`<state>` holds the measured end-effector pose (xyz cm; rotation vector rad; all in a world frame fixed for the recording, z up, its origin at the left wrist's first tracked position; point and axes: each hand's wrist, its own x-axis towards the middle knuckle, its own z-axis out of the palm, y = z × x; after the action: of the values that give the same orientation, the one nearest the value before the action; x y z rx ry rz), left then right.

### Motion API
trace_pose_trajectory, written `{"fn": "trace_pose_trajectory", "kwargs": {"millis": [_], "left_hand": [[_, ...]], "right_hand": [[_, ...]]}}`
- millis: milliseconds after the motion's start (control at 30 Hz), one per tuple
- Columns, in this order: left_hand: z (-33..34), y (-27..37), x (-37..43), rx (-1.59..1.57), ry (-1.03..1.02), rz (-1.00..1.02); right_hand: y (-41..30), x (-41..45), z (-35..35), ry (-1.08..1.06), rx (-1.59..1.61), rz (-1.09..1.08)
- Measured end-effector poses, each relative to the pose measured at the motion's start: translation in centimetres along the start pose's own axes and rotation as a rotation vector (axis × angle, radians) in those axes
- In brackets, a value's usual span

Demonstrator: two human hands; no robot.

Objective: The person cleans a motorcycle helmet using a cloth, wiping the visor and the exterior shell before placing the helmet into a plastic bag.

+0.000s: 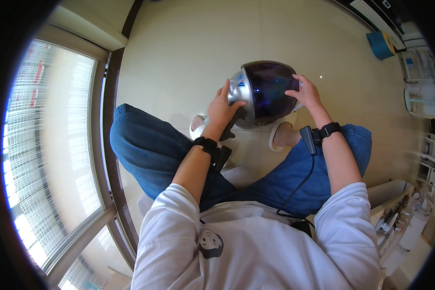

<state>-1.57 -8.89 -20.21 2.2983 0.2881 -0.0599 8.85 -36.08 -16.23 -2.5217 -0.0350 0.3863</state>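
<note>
A silver helmet [247, 103] with a dark, glossy tinted visor [273, 92] lies before me, between and beyond my feet. My left hand [221, 107] grips the silver side of the shell, thumb toward me and fingers pointing away. On the far right of the visor, my right hand [307, 93] holds the edge between thumb and fingers. A dark strap or trim piece [230, 130] hangs below the shell near my left wrist. Whether the helmet touches the floor cannot be told from here.
Pale floor tiles [188, 65] surround me. Sliding glass doors [72, 145] stand at the left. A blue and yellow stool [380, 45] is at the upper right, beside shelves with clear bins [418, 65]. A tray of small items [395, 217] sits lower right. A cable [304, 179] hangs from my right wrist device.
</note>
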Motion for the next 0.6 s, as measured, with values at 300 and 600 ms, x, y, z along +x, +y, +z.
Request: {"fn": "trace_pose_trajectory", "kwargs": {"millis": [300, 600], "left_hand": [[2.4, 3.1, -0.9, 0.124, -0.038, 0.101], [3.6, 4.0, -2.3, 0.095, -0.024, 0.087]], "right_hand": [[2.2, 0.3, 1.1, 0.277, 0.369, 0.339], [0.0, -0.3, -1.1, 0.055, 0.667, 0.381]]}}
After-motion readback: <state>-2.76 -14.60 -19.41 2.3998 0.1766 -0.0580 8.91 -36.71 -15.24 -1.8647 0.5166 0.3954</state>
